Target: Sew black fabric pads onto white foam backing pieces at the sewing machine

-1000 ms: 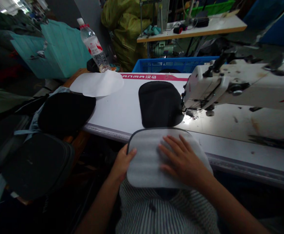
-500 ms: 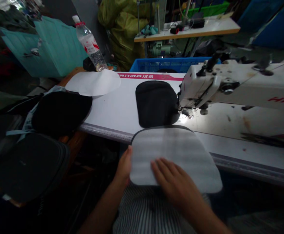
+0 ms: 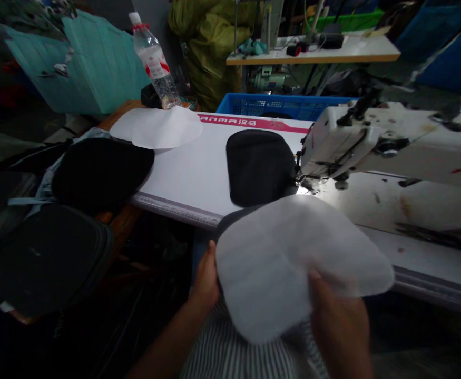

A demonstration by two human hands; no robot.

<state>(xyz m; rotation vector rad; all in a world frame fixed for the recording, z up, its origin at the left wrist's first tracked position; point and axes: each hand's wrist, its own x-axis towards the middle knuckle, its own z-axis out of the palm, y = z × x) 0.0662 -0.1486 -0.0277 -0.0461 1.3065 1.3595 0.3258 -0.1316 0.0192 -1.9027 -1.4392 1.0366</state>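
Both my hands hold a white padded foam panel point(image 3: 297, 268) with rounded corners, raised and tilted over the front edge of the white sewing table point(image 3: 183, 181). My left hand point(image 3: 204, 279) grips its left edge, and my right hand point(image 3: 339, 326) grips its lower right edge. A dark rim point(image 3: 234, 219) shows behind the panel's upper left edge. Beyond it, a black rounded fabric panel point(image 3: 260, 168) lies on the table beside the sewing machine's needle area. A white rounded sheet point(image 3: 159, 126) lies at the table's far left.
A white sewing machine point(image 3: 388, 142) stands at the right. Black rounded pieces point(image 3: 99, 173) are stacked left of the table. A plastic bottle point(image 3: 153, 63) and blue crate point(image 3: 281, 105) stand behind it, and another workbench point(image 3: 313, 52) stands further back.
The white panel has lifted off the table and turned, its lower edge swinging toward me. My right hand has moved from its top surface to grip its lower right edge.
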